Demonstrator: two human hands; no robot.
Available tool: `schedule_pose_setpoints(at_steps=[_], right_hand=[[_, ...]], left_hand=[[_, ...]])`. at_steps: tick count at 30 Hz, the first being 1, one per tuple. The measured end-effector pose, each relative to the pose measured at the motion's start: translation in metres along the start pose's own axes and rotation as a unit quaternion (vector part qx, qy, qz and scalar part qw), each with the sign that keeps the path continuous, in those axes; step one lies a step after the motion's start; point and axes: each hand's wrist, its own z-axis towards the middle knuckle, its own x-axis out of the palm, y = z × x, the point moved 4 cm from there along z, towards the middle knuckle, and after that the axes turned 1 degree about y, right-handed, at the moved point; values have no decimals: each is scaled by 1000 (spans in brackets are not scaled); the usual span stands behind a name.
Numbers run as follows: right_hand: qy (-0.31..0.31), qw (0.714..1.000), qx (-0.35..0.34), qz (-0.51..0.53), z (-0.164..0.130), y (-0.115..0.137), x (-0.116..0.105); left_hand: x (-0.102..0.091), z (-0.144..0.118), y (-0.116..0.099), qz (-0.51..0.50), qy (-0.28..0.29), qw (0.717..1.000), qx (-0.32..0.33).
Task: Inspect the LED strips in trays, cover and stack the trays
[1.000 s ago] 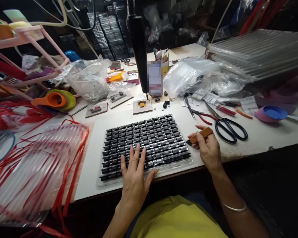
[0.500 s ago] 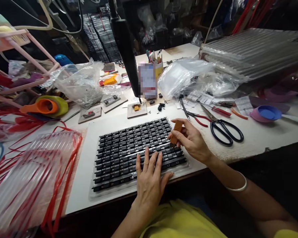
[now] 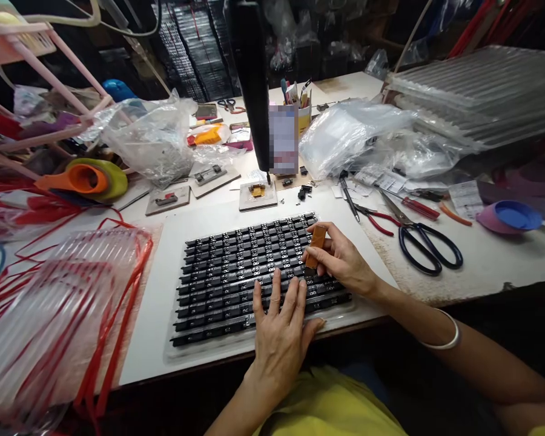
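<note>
A clear tray (image 3: 172, 348) filled with rows of black chip tubes (image 3: 227, 266) lies at the table's front edge. My left hand (image 3: 281, 327) rests flat on the front rows, fingers spread. Over the tray's right side, my right hand (image 3: 340, 260) pinches a small brown block (image 3: 317, 245) held upright, its lower end touching the tubes.
Black scissors (image 3: 424, 242), red-handled pliers (image 3: 375, 218) and a screwdriver (image 3: 415, 207) lie to the right. A black post (image 3: 252, 85) stands behind the tray over a small fixture plate (image 3: 257, 195). Plastic bags (image 3: 345, 139), a tape dispenser (image 3: 88, 180) and clear trays with red strapping (image 3: 59, 303) surround the area.
My right hand has carried the brown block from beside the tray onto its right rows. My left hand slid right along the front rows. The view shifted slightly.
</note>
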Motion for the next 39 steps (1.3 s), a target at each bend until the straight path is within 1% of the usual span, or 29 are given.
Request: schedule_pose_setpoints(at_steps=[3, 12, 21, 23, 26, 28, 31, 33, 36, 39], right_hand=[[3, 1000, 12, 11, 0, 0, 0], [-5, 1000, 13, -12, 0, -4, -2], [-15, 997, 0, -79, -1, -2, 1], [-12, 998, -2, -66, -1, 0, 2], [-5, 1000, 0, 13, -1, 2, 0], [-26, 998, -12, 61, -2, 4, -4], [-80, 992, -48, 88, -3, 7, -12], [-97, 989, -60, 90, -3, 6, -14], [-106, 989, -64, 80, -3, 6, -16], [-133, 985, -90, 71, -6, 11, -22]], left_hand=[[-1, 0, 0, -2, 3, 1000, 0], [-1, 1, -1, -9, 1, 1000, 2], [1, 0, -1, -25, -11, 1000, -2], [1, 0, -1, -29, -15, 999, -6], [2, -1, -1, -31, -11, 999, -13], [2, -1, -1, -31, -9, 999, -17], [0, 0, -1, -31, -12, 999, -19], [0, 0, -1, -30, -9, 999, -16], [-1, 0, -1, -23, 1, 1000, -7], [-1, 1, -1, -13, -1, 1000, 1]])
